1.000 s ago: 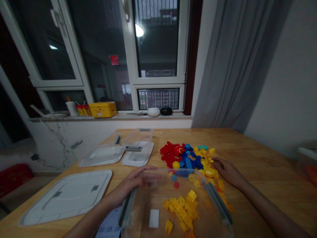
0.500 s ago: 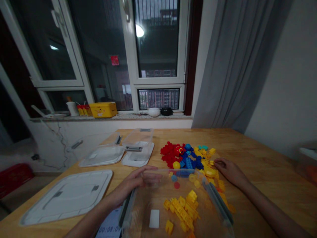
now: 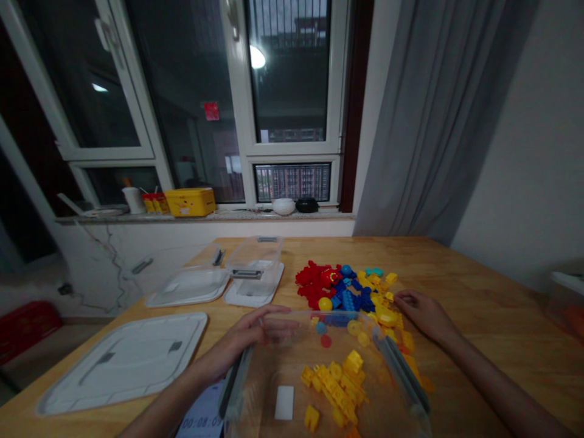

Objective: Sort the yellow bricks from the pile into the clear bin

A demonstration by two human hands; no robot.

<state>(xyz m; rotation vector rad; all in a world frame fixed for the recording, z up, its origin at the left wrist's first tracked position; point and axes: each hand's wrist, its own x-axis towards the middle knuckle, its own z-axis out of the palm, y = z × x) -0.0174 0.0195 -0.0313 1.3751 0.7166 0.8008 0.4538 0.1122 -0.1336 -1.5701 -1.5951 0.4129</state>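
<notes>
My left hand is closed over the far left corner of a clear plastic box, with its fingers across the rim. Yellow building blocks lie inside the box near its right side. Beyond the box spreads a heap of loose pieces: red blocks, blue blocks and more yellow blocks. At the right edge of the yellow ones is my right hand, fingers curled together and their tips against the pieces. Whether a piece is pinched there cannot be made out.
A large white lid lies on the wooden table at left. Behind it are two smaller lids with clear boxes on them. A phone-like screen showing digits sits under my left forearm. Another bin stands far right.
</notes>
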